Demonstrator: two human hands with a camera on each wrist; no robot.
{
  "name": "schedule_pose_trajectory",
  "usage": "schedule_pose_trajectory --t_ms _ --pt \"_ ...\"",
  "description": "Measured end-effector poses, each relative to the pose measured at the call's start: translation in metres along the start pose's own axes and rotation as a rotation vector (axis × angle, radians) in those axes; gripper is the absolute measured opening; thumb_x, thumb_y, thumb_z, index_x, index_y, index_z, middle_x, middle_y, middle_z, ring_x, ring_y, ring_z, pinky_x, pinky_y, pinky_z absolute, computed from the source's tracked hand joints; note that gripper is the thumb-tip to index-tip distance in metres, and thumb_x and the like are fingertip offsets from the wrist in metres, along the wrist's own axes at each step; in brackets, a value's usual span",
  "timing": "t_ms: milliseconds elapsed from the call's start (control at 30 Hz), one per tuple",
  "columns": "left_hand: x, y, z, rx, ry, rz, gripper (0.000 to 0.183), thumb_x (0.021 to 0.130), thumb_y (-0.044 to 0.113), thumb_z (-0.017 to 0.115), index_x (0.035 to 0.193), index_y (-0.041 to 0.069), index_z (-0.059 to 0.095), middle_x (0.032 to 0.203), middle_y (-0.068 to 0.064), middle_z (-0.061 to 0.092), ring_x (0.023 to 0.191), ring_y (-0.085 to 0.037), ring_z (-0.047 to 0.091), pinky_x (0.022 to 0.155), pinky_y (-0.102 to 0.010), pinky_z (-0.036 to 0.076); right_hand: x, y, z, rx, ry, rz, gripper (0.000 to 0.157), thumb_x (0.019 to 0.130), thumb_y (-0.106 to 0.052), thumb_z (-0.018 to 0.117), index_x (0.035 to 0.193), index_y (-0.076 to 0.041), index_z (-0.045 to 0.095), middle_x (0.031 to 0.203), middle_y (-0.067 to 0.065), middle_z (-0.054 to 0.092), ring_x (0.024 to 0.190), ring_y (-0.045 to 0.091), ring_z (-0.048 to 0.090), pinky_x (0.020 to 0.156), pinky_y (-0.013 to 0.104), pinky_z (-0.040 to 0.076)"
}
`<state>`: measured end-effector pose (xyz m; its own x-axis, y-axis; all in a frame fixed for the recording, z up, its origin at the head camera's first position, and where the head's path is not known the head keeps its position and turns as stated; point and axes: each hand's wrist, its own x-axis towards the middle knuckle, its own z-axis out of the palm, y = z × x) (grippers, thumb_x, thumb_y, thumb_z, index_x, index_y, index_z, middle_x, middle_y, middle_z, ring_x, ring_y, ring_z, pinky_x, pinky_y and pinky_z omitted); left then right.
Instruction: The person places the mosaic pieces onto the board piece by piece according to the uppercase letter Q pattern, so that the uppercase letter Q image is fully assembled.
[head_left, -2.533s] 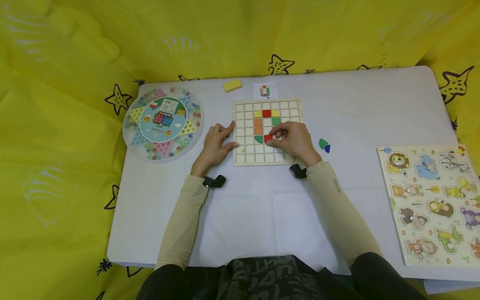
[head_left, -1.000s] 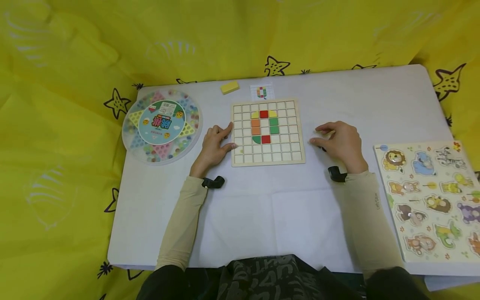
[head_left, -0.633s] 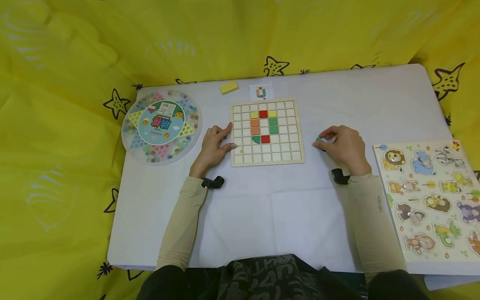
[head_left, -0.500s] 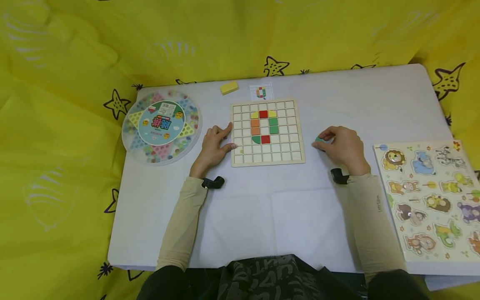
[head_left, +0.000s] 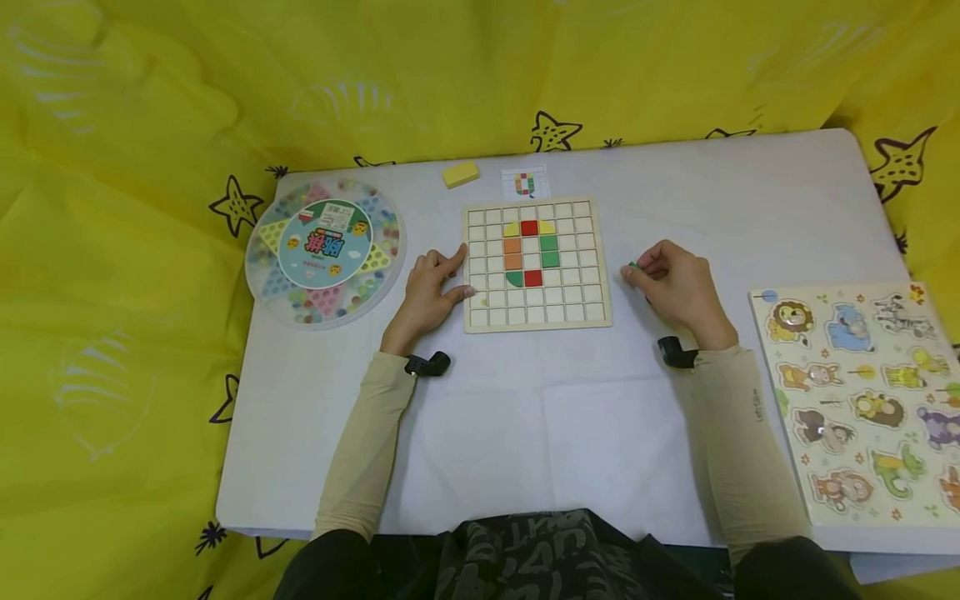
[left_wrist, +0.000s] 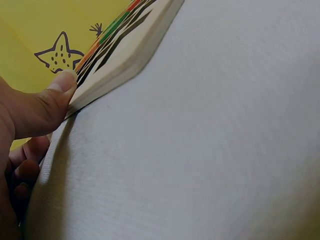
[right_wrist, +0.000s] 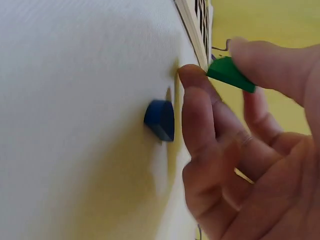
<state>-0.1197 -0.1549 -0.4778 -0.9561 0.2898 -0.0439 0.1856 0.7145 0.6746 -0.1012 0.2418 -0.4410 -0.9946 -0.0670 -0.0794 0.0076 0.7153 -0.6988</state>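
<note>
A wooden grid board [head_left: 486, 327] lies mid-table, with red, yellow, orange and green blocks forming a ring in its cells. My left hand [head_left: 427, 296] rests at its left edge, index finger and thumb spread apart; in the left wrist view the thumb [left_wrist: 42, 107] touches the board's rim [left_wrist: 122, 75]. Right of the board, my right hand [head_left: 678, 287] pinches a green quarter-round block [right_wrist: 230, 74] between thumb and fingers. Below those fingers a small blue block [right_wrist: 160, 120] sits on the white cloth; the hand hides it in the head view.
Behind the board lie a pattern card [head_left: 525, 182] and a yellow block [head_left: 461, 174]. A round, clear game box [head_left: 325, 244] is at left. An animal puzzle board [head_left: 862, 400] lies at right. Yellow fabric [head_left: 480, 75] surrounds the table.
My right hand has left the red block on the board and moved right. It has taken the green quarter-round block and raised it slightly. My left hand stays at the board's edge.
</note>
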Motion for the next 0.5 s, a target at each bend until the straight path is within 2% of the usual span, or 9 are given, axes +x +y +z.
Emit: schedule_pose_trajectory --t_ms 100,133,333,500 --pt "0.0003 0.0003 0.0002 -0.002 -0.002 -0.006 0.075 0.096 0.026 0.079 0.161 0.011 0.044 0.11 -0.014 0.054 0.095 -0.027 0.037 0.089 -0.037 0.027 0.0025 0.0005 0.0021 0.046 0.043 -0.024 0.029 0.1 -0.027 0.073 0.102 0.0 0.063 0.092 0.024 0.078 0.063 0.0 0.063 0.058 0.015 0.044" --pt "0.0001 0.0005 0.0 -0.003 -0.002 -0.007 0.075 0.096 0.026 0.079 0.161 0.011 0.044 0.11 -0.014 0.053 0.095 -0.027 0.037 0.089 -0.037 0.027 0.0029 0.0 0.0026 0.064 0.051 -0.02 0.029 0.1 -0.027 0.073 0.102 -0.001 0.062 0.09 0.023 0.078 0.06 -0.005 0.06 0.056 0.016 0.045" --pt "0.0005 0.0009 0.0002 -0.005 -0.002 -0.01 0.075 0.097 0.025 0.078 0.161 0.011 0.044 0.11 -0.014 0.053 0.096 -0.027 0.037 0.089 -0.037 0.027 0.0043 -0.0014 0.0064 0.129 0.103 -0.004 0.027 0.097 -0.026 0.076 0.099 -0.003 0.062 0.081 0.012 0.078 0.059 -0.006 0.061 0.054 0.016 0.046" --pt "0.001 0.0006 0.0004 -0.006 -0.005 -0.016 0.074 0.097 0.026 0.078 0.162 0.012 0.043 0.11 -0.013 0.053 0.096 -0.027 0.037 0.089 -0.036 0.027 0.0052 0.0005 0.0103 0.167 0.13 0.015 0.033 0.093 -0.03 0.084 0.092 -0.003 0.065 0.077 0.0 0.069 0.06 -0.002 0.058 0.054 0.016 0.045"
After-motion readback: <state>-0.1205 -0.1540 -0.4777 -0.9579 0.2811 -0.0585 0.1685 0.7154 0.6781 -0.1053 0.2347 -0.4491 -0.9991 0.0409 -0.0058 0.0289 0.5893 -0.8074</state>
